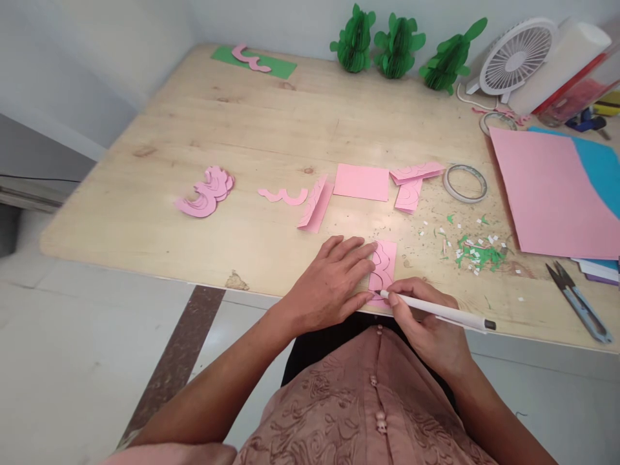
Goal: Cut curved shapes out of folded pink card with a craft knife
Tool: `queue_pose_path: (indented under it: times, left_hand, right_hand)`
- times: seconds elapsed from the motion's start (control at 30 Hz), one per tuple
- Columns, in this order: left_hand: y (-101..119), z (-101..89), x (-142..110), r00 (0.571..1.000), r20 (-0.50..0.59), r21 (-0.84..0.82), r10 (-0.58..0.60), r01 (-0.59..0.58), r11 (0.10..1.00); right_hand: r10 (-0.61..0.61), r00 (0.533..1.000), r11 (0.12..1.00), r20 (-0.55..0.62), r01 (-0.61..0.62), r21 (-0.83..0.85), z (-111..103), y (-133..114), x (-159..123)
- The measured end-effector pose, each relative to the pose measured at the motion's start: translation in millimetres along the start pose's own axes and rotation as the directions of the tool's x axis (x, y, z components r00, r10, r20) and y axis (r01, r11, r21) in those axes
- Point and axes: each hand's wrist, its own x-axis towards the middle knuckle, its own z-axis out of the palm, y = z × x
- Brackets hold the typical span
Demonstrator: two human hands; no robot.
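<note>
My left hand [334,281] lies flat with its fingers stretched out, pressing the left side of a small pink paper piece [389,258] at the table's front edge. Curved dark lines run along that paper. In my right hand [433,329] is a white pen [443,309], pinched near its tip, which meets the lower part of the paper. Just beyond are a folded pink paper [317,206], a plain pink rectangle [361,182] and more folded pink pieces with drawn curves [409,187]. A wavy pink cutout [285,196] rests beside the folded paper.
Stacked pink cutouts [206,194] lie left. On the right are a tape roll [446,184], green and white scraps [479,255], thread snips [576,300] and pink sheets [557,194]. Green paper trees [356,42] and a white fan [518,59] stand at the back.
</note>
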Motion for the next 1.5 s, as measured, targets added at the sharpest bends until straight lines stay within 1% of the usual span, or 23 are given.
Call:
queue_pose_path:
  times: [0.1, 0.63, 0.87, 1.23, 1.5]
  left_hand:
    - [-0.2, 0.3, 0.1, 1.0, -0.001, 0.0, 0.002, -0.002, 1.0]
    - [-0.5, 0.7, 0.0, 1.0, -0.015, -0.013, 0.007, -0.007, 1.0]
    - [-0.5, -0.3, 0.1, 1.0, 0.0, -0.009, 0.0, 0.0, 1.0]
    - [-0.2, -0.3, 0.0, 1.0, -0.002, -0.014, 0.0, 0.0, 1.0]
    - [-0.2, -0.1, 0.0, 1.0, -0.001, -0.012, 0.001, -0.001, 1.0]
  right_hand:
    - [0.007, 1.0, 1.0, -0.013, -0.007, -0.003, -0.6, -0.3, 0.7]
    - [0.042, 0.999, 0.999, 0.0, -0.042, 0.009, -5.1, 1.0, 2.2]
    - [0.042, 0.999, 0.999, 0.002, -0.042, 0.007, -6.2, 2.7, 2.3]
    - [-0.014, 0.999, 0.998, -0.053, 0.011, -0.061, -5.5, 2.4, 1.7]
    - [-0.052, 0.997, 0.994, -0.061, 0.046, -0.096, -4.3, 4.0, 1.9]
